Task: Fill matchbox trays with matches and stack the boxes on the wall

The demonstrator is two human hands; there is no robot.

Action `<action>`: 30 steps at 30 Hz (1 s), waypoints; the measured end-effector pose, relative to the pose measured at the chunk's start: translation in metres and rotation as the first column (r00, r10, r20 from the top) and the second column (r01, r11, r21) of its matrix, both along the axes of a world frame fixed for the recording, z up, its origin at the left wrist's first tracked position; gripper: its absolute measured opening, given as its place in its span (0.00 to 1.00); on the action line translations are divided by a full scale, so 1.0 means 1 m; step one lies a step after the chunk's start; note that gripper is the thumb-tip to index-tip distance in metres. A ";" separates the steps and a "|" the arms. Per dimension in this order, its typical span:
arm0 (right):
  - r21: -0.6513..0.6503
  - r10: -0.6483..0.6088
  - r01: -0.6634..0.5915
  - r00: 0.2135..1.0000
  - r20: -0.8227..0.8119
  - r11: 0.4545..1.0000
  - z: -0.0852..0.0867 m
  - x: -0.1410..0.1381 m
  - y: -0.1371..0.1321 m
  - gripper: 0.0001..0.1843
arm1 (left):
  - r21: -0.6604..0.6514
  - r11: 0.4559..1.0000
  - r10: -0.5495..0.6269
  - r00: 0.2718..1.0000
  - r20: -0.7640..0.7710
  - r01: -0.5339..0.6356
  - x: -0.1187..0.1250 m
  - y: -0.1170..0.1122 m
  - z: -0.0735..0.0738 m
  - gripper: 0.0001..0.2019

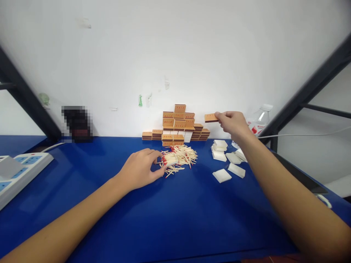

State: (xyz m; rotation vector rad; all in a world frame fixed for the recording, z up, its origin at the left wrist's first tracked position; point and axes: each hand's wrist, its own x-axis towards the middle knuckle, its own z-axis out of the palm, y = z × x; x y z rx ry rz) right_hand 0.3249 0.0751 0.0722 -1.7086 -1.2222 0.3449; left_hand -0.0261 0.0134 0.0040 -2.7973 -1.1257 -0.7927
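My left hand (141,167) rests on the blue table (175,215) with its fingers pinched round a small bundle of red-tipped matches (169,159) at the near left edge of a loose pile of matches (182,155). My right hand (233,123) is raised above the table and holds an orange matchbox (211,117) by its end, level with the top of a stack of orange matchboxes (177,124) against the wall. Several white inner trays (227,160) lie below my right hand.
A white power strip (16,171) sits at the left edge. A clear plastic bottle (259,122) stands at the back right beside a black slanted frame bar (307,91). A dark blurred object (76,123) stands at the back left against the white wall.
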 end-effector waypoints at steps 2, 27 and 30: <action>0.005 0.192 -0.192 0.981 -0.017 0.981 -0.007 -0.015 -0.029 0.21 | -0.014 1.000 0.008 1.000 0.020 -0.008 0.000 0.001 0.001 0.15; -0.069 0.661 -0.712 0.680 -0.318 0.699 -0.063 -0.071 -0.080 0.26 | -0.026 0.993 -0.100 0.947 0.306 0.113 0.004 0.002 -0.007 0.17; -0.048 0.659 -0.711 0.673 -0.336 0.702 -0.063 -0.070 -0.082 0.26 | -0.072 0.989 -0.099 0.933 0.346 0.131 0.004 0.000 -0.006 0.16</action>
